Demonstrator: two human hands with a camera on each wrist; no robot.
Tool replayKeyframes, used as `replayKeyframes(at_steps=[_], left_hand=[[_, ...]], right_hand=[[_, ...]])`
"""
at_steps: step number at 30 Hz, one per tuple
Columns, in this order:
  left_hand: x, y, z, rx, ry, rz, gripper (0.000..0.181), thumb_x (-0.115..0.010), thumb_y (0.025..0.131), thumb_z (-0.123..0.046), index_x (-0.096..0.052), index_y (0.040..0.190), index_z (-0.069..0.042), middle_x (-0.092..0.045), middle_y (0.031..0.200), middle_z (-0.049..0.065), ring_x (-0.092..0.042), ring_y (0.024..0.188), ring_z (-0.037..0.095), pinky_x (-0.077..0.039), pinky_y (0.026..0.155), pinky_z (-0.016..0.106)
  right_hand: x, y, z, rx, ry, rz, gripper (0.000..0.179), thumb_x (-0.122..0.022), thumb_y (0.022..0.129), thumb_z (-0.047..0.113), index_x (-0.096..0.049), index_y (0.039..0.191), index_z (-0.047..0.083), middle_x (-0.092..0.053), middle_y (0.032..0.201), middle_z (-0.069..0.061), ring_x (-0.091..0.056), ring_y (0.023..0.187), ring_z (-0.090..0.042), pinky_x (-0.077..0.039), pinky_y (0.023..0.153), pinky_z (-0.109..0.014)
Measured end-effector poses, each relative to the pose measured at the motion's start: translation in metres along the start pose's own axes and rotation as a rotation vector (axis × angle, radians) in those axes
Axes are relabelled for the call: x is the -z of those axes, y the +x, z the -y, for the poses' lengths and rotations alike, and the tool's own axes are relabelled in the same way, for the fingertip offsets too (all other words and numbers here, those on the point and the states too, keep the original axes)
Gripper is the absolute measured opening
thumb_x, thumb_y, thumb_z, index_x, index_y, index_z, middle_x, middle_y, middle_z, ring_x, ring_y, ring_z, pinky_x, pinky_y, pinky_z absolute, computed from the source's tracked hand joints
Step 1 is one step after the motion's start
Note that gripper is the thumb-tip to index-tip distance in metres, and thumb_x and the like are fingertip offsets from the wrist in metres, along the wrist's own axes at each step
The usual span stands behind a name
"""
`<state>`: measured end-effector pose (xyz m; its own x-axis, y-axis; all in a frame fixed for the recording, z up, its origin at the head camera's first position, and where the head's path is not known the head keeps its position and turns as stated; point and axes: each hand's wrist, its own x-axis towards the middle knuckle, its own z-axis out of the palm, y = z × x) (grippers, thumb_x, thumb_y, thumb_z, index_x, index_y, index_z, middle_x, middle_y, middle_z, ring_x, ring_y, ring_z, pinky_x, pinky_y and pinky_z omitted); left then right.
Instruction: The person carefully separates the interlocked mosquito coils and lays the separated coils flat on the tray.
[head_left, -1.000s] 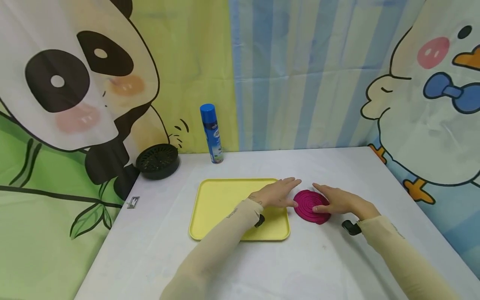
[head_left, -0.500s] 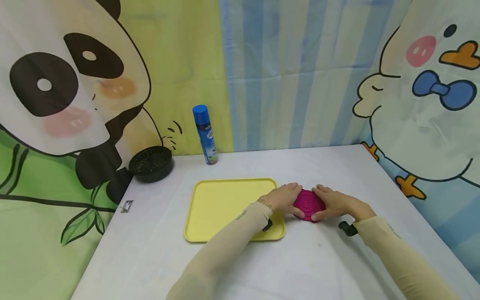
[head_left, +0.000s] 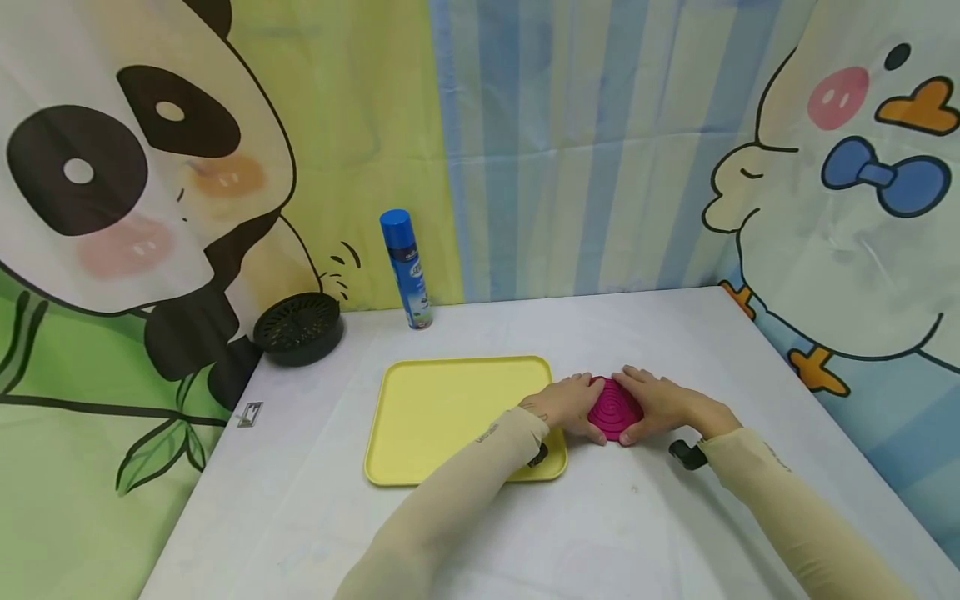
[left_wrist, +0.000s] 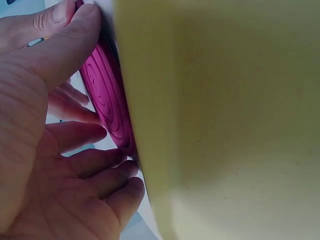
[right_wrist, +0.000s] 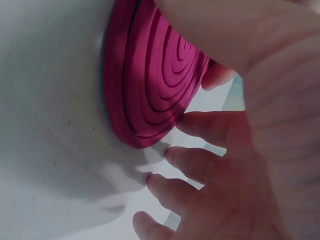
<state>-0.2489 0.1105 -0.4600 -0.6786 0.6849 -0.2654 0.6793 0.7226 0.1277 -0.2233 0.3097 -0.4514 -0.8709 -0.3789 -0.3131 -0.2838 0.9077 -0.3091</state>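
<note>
A flat magenta disc [head_left: 617, 412] with raised concentric rings lies on the white table, just right of the yellow tray. My left hand [head_left: 567, 405] holds its left edge, with the wrist above the tray's right side. From the opposite side, my right hand [head_left: 663, 406] grips the right edge. Both thumbs are at the near rim and the fingers reach toward the far rim. The left wrist view shows the disc [left_wrist: 107, 95] between the fingers and the tray wall. In the right wrist view, the thumb covers part of the disc [right_wrist: 155, 75].
The shallow yellow tray [head_left: 442, 408] lies left of the disc, its right part beneath my left forearm. At the back left stand a black round slotted container [head_left: 298, 329] and a blue spray can [head_left: 407, 271]. A small metal-looking rectangle [head_left: 250, 414] is near the table's left edge.
Both hands have closed in on the magenta disc from the sides, the left moving off the tray's top right area. The disc now sits slightly nearer the tray. The head view has shifted a little.
</note>
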Motion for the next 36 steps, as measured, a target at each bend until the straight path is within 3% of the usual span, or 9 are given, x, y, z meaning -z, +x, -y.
replayKeyframes(at_steps=[5, 9, 13, 23, 28, 36], left_hand=[[0.000, 0.001, -0.001, -0.002, -0.026, 0.004, 0.097, -0.073, 0.085, -0.060, -0.029, 0.161, -0.020, -0.041, 0.158, 0.007, -0.042, 0.145, 0.019, -0.041, 0.115, 0.032], [-0.002, 0.005, 0.000, -0.011, -0.052, -0.003, 0.095, -0.076, 0.084, -0.058, -0.030, 0.160, -0.025, -0.046, 0.151, 0.005, -0.048, 0.136, 0.015, -0.048, 0.108, 0.030], [-0.003, 0.006, 0.000, -0.036, -0.074, -0.019, 0.092, -0.078, 0.083, -0.056, -0.034, 0.157, -0.025, -0.051, 0.141, 0.003, -0.051, 0.124, 0.013, -0.052, 0.099, 0.027], [-0.006, 0.005, 0.003, -0.053, -0.204, -0.045, 0.090, -0.083, 0.080, -0.049, -0.035, 0.154, -0.031, -0.047, 0.134, 0.002, -0.053, 0.111, 0.010, -0.053, 0.090, 0.023], [-0.007, 0.004, 0.002, -0.067, -0.243, -0.076, 0.093, -0.086, 0.078, -0.045, -0.034, 0.154, -0.031, -0.045, 0.137, 0.003, -0.052, 0.116, 0.011, -0.052, 0.093, 0.023], [-0.008, 0.003, 0.001, -0.076, -0.223, -0.141, 0.095, -0.087, 0.078, -0.041, -0.033, 0.156, -0.031, -0.040, 0.147, 0.003, -0.045, 0.129, 0.014, -0.052, 0.098, 0.025]], right_hand=[[0.000, 0.004, 0.000, 0.019, 0.007, -0.004, 0.112, -0.086, 0.075, 0.052, -0.031, 0.154, -0.005, -0.028, 0.159, -0.033, -0.030, 0.144, -0.053, -0.027, 0.111, -0.074], [0.003, 0.006, 0.004, 0.044, 0.035, -0.007, 0.110, -0.089, 0.073, 0.047, -0.033, 0.151, -0.007, -0.033, 0.156, -0.032, -0.039, 0.138, -0.051, -0.037, 0.108, -0.069], [0.003, 0.010, 0.003, 0.061, 0.079, -0.011, 0.104, -0.092, 0.071, 0.043, -0.037, 0.144, -0.006, -0.047, 0.142, -0.025, -0.052, 0.125, -0.040, -0.048, 0.103, -0.059], [0.004, 0.016, 0.000, 0.065, 0.145, 0.013, 0.104, -0.095, 0.067, 0.041, -0.035, 0.139, -0.004, -0.051, 0.132, -0.020, -0.053, 0.119, -0.031, -0.051, 0.102, -0.053], [0.003, 0.011, 0.000, 0.074, 0.198, -0.016, 0.098, -0.096, 0.067, 0.036, -0.035, 0.133, -0.003, -0.053, 0.126, -0.017, -0.055, 0.116, -0.030, -0.052, 0.101, -0.051], [-0.003, 0.005, 0.003, 0.063, 0.205, -0.085, 0.103, -0.095, 0.068, 0.039, -0.032, 0.136, -0.004, -0.053, 0.132, -0.023, -0.057, 0.119, -0.035, -0.053, 0.100, -0.053]])
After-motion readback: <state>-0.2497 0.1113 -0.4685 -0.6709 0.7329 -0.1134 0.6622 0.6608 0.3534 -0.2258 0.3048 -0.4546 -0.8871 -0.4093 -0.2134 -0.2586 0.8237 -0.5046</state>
